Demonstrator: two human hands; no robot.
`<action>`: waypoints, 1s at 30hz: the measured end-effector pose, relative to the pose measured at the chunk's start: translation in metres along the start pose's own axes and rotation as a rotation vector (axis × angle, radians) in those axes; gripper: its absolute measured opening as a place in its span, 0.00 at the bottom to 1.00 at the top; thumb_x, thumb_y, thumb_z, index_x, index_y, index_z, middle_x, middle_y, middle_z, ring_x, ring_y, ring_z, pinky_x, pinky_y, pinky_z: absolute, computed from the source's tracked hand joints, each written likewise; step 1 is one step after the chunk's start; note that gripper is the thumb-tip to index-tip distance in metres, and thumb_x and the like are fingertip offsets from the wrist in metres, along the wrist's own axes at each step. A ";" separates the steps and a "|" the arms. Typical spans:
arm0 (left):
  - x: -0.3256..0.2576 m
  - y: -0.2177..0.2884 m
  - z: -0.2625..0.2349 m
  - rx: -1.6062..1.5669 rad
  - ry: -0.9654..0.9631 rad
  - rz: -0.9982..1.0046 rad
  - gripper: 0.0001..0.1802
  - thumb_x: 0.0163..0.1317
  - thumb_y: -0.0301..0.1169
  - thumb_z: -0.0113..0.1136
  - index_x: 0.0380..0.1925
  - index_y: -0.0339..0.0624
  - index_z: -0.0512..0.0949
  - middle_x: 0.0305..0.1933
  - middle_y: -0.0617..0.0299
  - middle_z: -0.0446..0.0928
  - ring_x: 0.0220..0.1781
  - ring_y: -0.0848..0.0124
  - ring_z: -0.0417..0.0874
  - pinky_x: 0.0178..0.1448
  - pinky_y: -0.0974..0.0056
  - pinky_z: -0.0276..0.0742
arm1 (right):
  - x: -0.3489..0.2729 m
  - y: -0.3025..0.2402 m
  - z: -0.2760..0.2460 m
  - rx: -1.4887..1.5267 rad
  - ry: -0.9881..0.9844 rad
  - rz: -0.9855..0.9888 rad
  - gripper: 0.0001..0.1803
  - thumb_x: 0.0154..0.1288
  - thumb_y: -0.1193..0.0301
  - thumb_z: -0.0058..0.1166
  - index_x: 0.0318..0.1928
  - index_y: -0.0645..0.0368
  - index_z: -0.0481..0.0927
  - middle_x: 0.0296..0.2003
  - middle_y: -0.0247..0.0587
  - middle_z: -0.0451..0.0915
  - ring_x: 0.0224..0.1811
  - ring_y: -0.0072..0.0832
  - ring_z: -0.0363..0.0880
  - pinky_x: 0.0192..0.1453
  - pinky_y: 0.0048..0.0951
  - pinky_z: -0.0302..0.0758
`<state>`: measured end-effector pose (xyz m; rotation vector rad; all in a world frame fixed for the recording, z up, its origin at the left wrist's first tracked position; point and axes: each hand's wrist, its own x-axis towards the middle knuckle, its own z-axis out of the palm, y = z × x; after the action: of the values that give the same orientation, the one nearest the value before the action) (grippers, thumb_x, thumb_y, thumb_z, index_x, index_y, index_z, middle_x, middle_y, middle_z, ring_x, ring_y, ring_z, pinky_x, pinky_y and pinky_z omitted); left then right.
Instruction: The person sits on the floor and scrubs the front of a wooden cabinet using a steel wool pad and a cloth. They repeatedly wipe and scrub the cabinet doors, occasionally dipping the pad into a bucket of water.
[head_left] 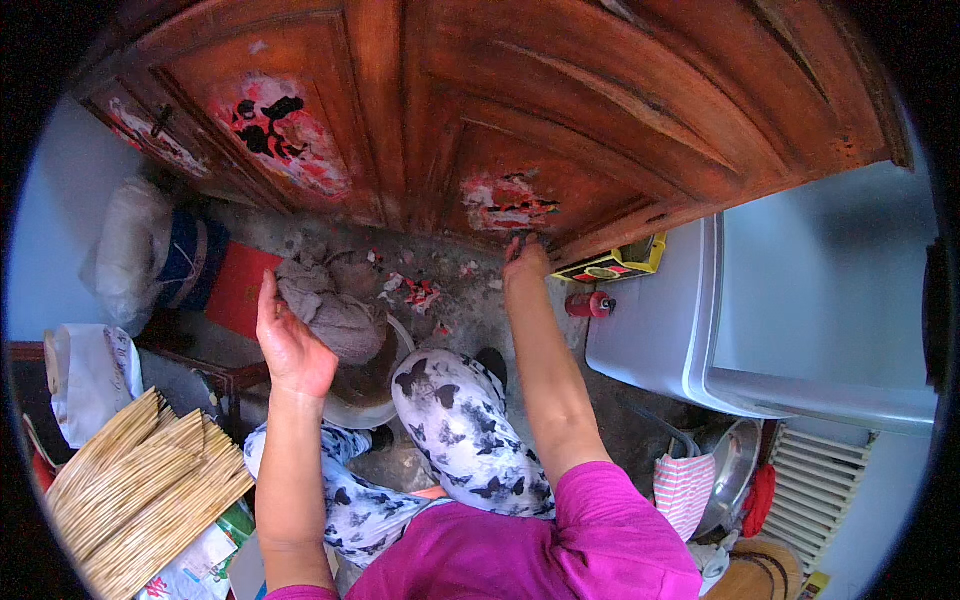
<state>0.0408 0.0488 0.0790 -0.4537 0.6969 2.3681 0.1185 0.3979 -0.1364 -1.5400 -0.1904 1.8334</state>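
A brown wooden door (395, 120) with carved panels stands before me. On its right panel is a ragged patch of torn red, white and black paper (505, 200). My right hand (527, 260) is at the lower edge of that patch, its fingers closed round a small dark thing that I cannot make out. A larger torn paper patch (285, 140) covers part of the left panel. My left hand (292, 338) is raised away from the door, fingers stretched out and holding nothing. Below it sits a white basin (402, 340) with a wet greyish cloth (335, 310).
Paper scraps (420, 295) litter the concrete floor. To the right stand a pale grey appliance (650, 320), a red can (590, 304) and a yellow-edged box (630, 262). A straw bundle (150, 480) lies lower left, near a red board (242, 290). A radiator (820, 490) is lower right.
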 end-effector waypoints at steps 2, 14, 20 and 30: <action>-0.003 0.003 -0.005 -0.011 -0.068 -0.025 0.30 0.76 0.53 0.49 0.64 0.42 0.78 0.68 0.54 0.79 0.69 0.53 0.77 0.77 0.45 0.66 | -0.044 -0.018 0.005 0.070 -0.121 -0.022 0.24 0.71 0.74 0.63 0.63 0.55 0.67 0.51 0.41 0.81 0.34 0.32 0.81 0.30 0.29 0.78; -0.006 0.006 -0.012 0.009 -0.108 -0.035 0.31 0.76 0.53 0.49 0.64 0.39 0.77 0.68 0.52 0.78 0.70 0.52 0.76 0.77 0.45 0.66 | 0.038 0.042 -0.038 -0.334 -0.098 -0.854 0.22 0.70 0.67 0.66 0.58 0.63 0.72 0.54 0.47 0.80 0.52 0.39 0.78 0.57 0.36 0.75; -0.009 0.008 -0.013 0.004 -0.043 0.013 0.29 0.77 0.52 0.49 0.63 0.40 0.78 0.66 0.51 0.80 0.68 0.52 0.78 0.75 0.45 0.69 | -0.014 0.026 -0.007 0.054 -0.035 -0.240 0.26 0.74 0.75 0.51 0.69 0.52 0.65 0.59 0.46 0.77 0.56 0.36 0.79 0.55 0.38 0.80; -0.005 0.001 -0.005 0.032 -0.014 -0.009 0.29 0.76 0.51 0.49 0.64 0.41 0.78 0.67 0.52 0.79 0.68 0.52 0.78 0.75 0.45 0.69 | 0.036 0.021 -0.021 0.025 0.051 -0.044 0.21 0.72 0.74 0.62 0.62 0.56 0.72 0.53 0.40 0.79 0.33 0.31 0.79 0.29 0.27 0.78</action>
<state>0.0447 0.0427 0.0774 -0.4255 0.7236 2.3458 0.1277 0.3973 -0.1828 -1.5518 -0.1749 1.7536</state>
